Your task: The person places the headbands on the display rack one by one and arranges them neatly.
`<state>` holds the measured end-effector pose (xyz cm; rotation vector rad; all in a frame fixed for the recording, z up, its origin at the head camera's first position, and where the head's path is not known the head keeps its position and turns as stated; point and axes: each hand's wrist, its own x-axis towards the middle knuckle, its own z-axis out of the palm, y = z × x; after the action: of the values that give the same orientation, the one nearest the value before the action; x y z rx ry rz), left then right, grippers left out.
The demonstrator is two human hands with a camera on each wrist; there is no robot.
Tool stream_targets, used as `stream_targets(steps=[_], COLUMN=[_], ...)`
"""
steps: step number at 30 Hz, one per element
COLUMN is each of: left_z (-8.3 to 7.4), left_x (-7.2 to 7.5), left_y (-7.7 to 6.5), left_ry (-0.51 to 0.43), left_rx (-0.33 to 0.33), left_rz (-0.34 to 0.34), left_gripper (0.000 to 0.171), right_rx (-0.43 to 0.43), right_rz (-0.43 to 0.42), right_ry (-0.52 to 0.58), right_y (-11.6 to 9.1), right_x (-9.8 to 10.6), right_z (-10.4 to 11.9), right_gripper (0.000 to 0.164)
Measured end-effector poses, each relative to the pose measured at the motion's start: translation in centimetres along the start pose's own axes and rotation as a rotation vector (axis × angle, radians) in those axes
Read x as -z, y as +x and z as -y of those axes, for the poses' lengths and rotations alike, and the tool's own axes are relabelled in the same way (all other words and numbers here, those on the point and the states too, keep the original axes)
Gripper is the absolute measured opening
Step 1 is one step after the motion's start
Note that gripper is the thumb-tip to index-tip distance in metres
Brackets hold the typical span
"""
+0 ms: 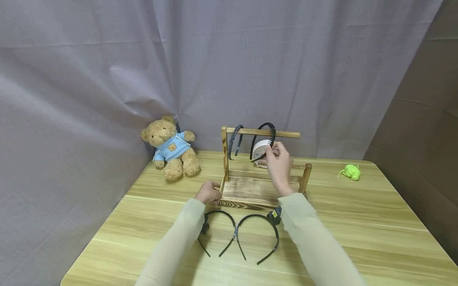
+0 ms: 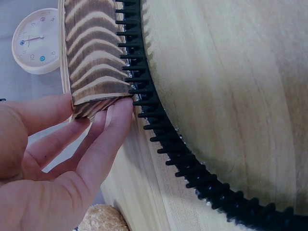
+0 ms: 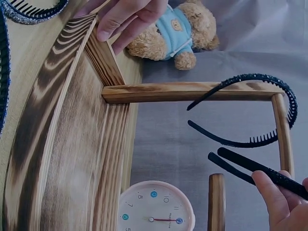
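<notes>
On the table stands a wooden rack (image 1: 225, 155) with a raised rail and a tray base. My left hand (image 1: 208, 192) grips the front left corner of that base, its fingertips under the edge in the left wrist view. At the rail, my right hand (image 1: 280, 166) pinches a black toothed headband (image 1: 273, 134) near one end; its arch stands over the rail. Another dark, glittery headband (image 3: 292, 103) hangs at the rail's left end, beside the post. Two more headbands, a left one (image 1: 229, 216) and a right one (image 1: 255, 215), lie side by side in front of the rack.
A round white clock (image 3: 156, 204) stands behind the rack, partly hidden by my right hand in the head view. To the left sits a teddy bear (image 1: 175, 149) in a blue top. Bright green yarn (image 1: 352, 172) lies at the right. Grey cloth (image 1: 229, 71) hangs behind.
</notes>
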<state>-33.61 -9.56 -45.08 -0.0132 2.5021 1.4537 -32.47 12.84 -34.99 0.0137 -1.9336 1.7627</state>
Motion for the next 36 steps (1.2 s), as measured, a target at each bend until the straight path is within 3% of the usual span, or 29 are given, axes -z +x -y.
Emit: stream_targets(steps=[15,26,36], left_z=[0.2,0.1,0.4], left_x=[-0.1,0.2,0.1], left_y=[0.1,0.2,0.4], left_ry=[0.029,0.021,0.001], left_rx=[-0.001,0.009,-0.006], left_rz=[0.009,0.001,0.008], left_gripper=[0.047,0.046,0.047], right_rx=[0.091,0.134,0.137], right_rz=[0.001,0.048,0.131], right_ry=[-0.143,-0.345,-0.393], right_y=[-0.3,-0.7,-0.6], right_x=[-1.8,-3.6,-4.2], right_z=[-0.2,-0.2,-0.1], right_gripper=[0.018,0.021,0.021])
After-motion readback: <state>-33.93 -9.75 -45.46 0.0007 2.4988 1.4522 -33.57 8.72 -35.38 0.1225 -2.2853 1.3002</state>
